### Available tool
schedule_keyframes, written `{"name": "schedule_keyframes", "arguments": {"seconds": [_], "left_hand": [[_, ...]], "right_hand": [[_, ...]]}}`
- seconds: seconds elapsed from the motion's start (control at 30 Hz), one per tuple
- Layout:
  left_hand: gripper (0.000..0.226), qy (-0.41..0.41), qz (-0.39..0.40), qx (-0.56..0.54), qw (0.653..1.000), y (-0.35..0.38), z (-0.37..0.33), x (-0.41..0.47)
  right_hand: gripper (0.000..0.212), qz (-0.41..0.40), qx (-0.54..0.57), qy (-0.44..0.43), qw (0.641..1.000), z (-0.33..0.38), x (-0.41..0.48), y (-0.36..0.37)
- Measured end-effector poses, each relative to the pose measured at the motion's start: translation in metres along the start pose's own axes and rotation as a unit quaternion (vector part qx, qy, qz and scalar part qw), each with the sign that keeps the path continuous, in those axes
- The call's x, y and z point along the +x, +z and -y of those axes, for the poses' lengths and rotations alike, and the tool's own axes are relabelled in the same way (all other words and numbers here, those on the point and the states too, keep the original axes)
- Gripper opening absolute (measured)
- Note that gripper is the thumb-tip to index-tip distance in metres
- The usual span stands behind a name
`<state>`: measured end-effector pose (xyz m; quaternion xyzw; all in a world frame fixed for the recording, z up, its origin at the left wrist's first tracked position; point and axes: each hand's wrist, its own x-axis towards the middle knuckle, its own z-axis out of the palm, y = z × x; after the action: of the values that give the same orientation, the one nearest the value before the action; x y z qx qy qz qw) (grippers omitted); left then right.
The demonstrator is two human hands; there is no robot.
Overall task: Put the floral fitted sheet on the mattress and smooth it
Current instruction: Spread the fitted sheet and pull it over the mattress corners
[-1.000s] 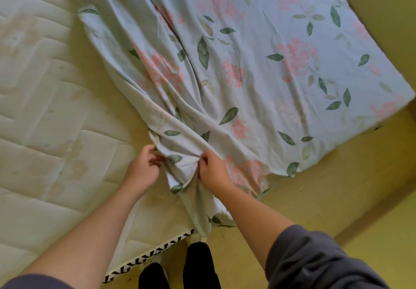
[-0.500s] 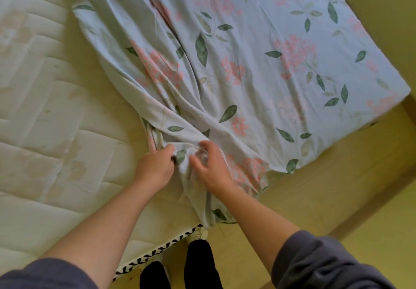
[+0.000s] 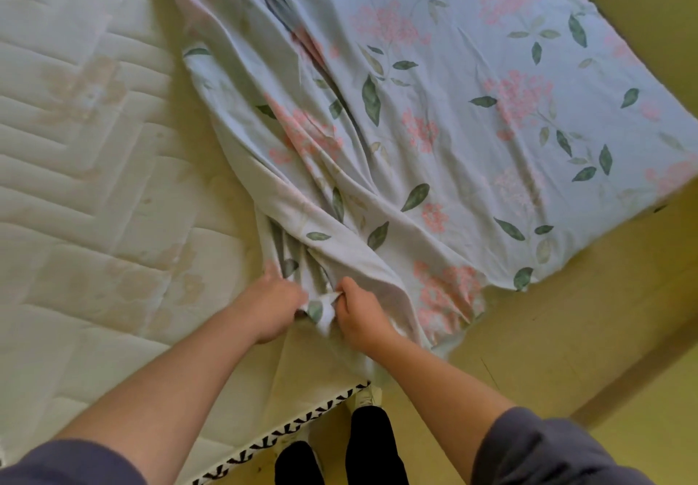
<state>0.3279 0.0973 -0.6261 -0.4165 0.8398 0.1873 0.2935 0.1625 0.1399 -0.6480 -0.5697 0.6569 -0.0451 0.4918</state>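
Left hand (image 3: 270, 307) neared right hand (image 3: 362, 318); floral sheet (image 3: 453, 114) bunches, creased, between them.

no readable text or labels, as far as visible.

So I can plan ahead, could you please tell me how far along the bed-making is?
Done: the pale blue floral fitted sheet covers the right part of the quilted cream mattress. In hand: left hand and right hand grip its bunched edge. Left: bare left side, wrinkles.

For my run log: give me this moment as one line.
left hand: grips sheet | right hand: grips sheet | mattress: partly uncovered
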Motion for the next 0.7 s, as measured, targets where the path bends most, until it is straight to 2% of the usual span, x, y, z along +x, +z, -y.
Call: {"name": "schedule_keyframes", "arguments": {"seconds": [0.07, 0.1, 0.17, 0.2, 0.27, 0.33, 0.37, 0.43, 0.47, 0.53, 0.6, 0.63, 0.7], "left_hand": [[0.016, -0.039, -0.070, -0.084, 0.993, -0.004, 0.010, -0.005], [0.022, -0.025, -0.090, -0.079, 0.992, -0.004, 0.016, -0.007], [0.040, 0.002, -0.081, -0.035, 0.996, -0.003, 0.026, -0.013], [0.041, 0.008, -0.075, 0.010, 0.997, -0.003, 0.031, -0.015], [0.023, 0.027, -0.083, 0.121, 0.989, -0.002, 0.035, -0.017], [0.019, 0.078, -0.104, 0.168, 0.977, -0.001, 0.032, -0.014], [0.018, 0.094, -0.100, 0.150, 0.979, -0.001, 0.029, -0.013], [0.014, 0.072, -0.072, 0.070, 0.992, 0.005, 0.028, -0.019], [0.012, 0.048, -0.035, 0.037, 0.998, 0.012, 0.029, -0.025], [0.017, 0.037, 0.072, 0.014, 0.997, 0.036, 0.026, -0.042], [0.022, 0.037, 0.170, -0.010, 0.985, 0.062, 0.021, -0.063], [0.023, 0.034, 0.177, -0.038, 0.983, 0.070, 0.020, -0.069], [0.027, 0.038, 0.123, -0.107, 0.986, 0.076, 0.027, -0.074]], "right_hand": [[0.014, -0.045, 0.013, 0.006, 0.999, 0.002, 0.000, -0.002], [0.014, -0.059, -0.004, -0.015, 0.998, 0.002, 0.000, -0.003], [0.022, -0.040, -0.053, -0.070, 0.995, 0.003, -0.004, -0.006], [0.032, -0.015, -0.093, -0.093, 0.991, 0.002, -0.006, -0.005], [0.043, 0.029, -0.232, -0.131, 0.963, -0.005, -0.010, 0.001], [0.029, 0.010, -0.338, -0.123, 0.933, -0.009, -0.010, 0.005], [0.023, -0.014, -0.348, -0.096, 0.933, -0.010, -0.009, 0.006], [0.021, -0.027, -0.334, -0.033, 0.942, -0.012, -0.009, 0.008], [0.021, 0.011, -0.315, -0.019, 0.949, -0.013, -0.010, 0.013], [0.022, 0.165, -0.260, -0.008, 0.951, -0.008, -0.016, 0.029], [0.026, 0.290, -0.232, -0.005, 0.929, 0.000, -0.027, 0.051], [0.026, 0.291, -0.228, -0.002, 0.929, 0.002, -0.029, 0.057], [0.023, 0.221, -0.197, 0.019, 0.955, 0.003, -0.027, 0.057]]}}
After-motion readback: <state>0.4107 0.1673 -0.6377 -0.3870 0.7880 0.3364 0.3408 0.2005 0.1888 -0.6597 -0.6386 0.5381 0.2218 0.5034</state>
